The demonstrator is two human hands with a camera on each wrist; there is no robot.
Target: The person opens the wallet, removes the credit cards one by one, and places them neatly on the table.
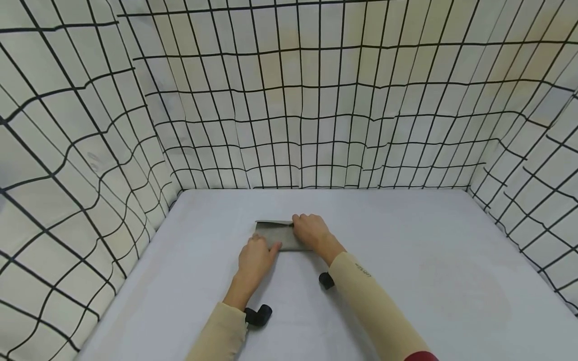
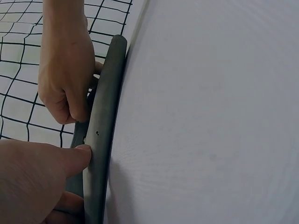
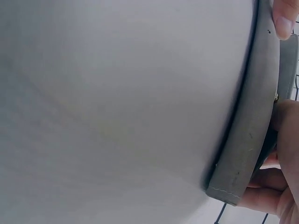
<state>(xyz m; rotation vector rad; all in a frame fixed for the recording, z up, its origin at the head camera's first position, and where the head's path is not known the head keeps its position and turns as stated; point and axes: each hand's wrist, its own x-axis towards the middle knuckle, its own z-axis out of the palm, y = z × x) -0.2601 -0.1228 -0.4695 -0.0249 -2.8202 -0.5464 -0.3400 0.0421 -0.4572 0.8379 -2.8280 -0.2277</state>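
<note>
A flat grey pouch (image 1: 269, 233), leather-like with a stitched edge, lies on the white table at the centre of the head view. Its far edge stands slightly parted, like a lifted flap. My left hand (image 1: 255, 258) pinches the near left part; in the left wrist view the thumb (image 2: 77, 158) presses the near face and fingers go behind. At the upper right, my right hand (image 1: 311, 231) grips the far layer with curled fingers. The right wrist view shows a small brass-coloured fastener (image 3: 276, 97) at the opening, beside that hand. The pouch's inside is hidden.
The white table (image 1: 406, 250) spreads around both hands. White walls with a black grid (image 1: 280, 105) stand at the back and both sides. Black wrist cameras (image 1: 259, 316) protrude under the cream sleeves (image 1: 375, 301).
</note>
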